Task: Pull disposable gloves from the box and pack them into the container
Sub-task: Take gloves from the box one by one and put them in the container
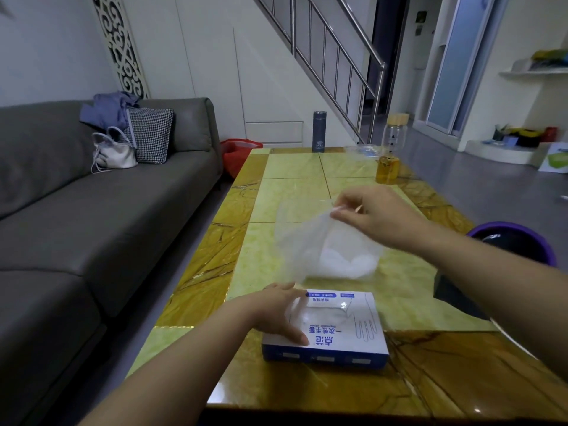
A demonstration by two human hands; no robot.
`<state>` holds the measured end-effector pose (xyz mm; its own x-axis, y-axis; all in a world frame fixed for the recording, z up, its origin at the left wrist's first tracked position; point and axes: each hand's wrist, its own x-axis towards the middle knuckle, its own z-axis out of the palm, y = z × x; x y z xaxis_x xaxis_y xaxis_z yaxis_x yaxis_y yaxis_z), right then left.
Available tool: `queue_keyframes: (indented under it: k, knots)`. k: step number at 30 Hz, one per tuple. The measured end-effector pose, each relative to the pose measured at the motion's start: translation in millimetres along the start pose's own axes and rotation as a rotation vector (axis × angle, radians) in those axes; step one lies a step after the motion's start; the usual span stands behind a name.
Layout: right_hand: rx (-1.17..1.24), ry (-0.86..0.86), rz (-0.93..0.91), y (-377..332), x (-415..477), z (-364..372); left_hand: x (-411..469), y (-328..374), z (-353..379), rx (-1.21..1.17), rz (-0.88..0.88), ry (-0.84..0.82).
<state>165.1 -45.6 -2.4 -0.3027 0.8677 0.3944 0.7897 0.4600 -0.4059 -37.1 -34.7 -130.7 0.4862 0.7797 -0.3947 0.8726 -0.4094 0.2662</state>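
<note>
A flat blue-and-white glove box (335,333) lies near the front of the green-and-amber table (295,195). My left hand (276,312) rests on the box's left side, fingers straight, holding it down. My right hand (368,213) is raised above the table and pinches a thin clear disposable glove (304,238) that hangs down toward the box. Beneath the glove stands a clear container (347,259) with crumpled white gloves inside; its outline is faint. Another glove pokes from the box's opening (322,309).
A glass bottle of amber liquid (389,155), a dark flask (319,131) and a clear lid or tray (362,150) stand at the table's far end. A purple bin (516,241) sits to the right. A grey sofa (92,210) runs along the left.
</note>
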Motion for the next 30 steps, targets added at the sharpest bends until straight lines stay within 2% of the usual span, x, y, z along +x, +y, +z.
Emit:
queue_keyframes:
  k: [2, 4, 8, 11, 15, 18, 21, 23, 26, 28, 30]
  knots:
    - [0.019, -0.018, 0.033, 0, 3, -15, -7, 6, -10, -0.092, -0.007, 0.033]
    - [0.019, -0.035, 0.071, 3, 3, -20, -15, 10, -23, -0.281, 0.023, 0.092]
    - [0.072, -0.026, 0.149, 6, -1, -21, -32, 20, -50, -0.887, 0.160, 0.152]
    - [0.102, -0.051, 0.197, 5, -5, -17, -34, 31, -61, -1.270, 0.197, 0.234]
    - [0.166, -0.070, 0.246, 1, -7, -10, -25, 46, -68, -1.547, 0.193, 0.347]
    - [0.245, -0.087, 0.297, -1, -8, -2, -21, 56, -70, -1.662, 0.184, 0.361]
    - [0.621, -0.080, 0.447, 0, -11, 6, -18, 62, -76, -1.764, 0.195, 0.376]
    - [0.952, -0.029, 0.652, 1, -15, 10, -19, 61, -83, -1.834, 0.207, 0.438]
    - [1.275, 0.003, 0.928, 6, -26, 18, -19, 58, -94, -1.895, 0.214, 0.532]
    - [1.427, -0.021, 0.935, 1, -31, 23, -18, 59, -100, -1.974, 0.233, 0.577]
    - [1.524, -0.020, 0.821, -8, -28, 26, -12, 61, -105, -2.031, 0.257, 0.629]
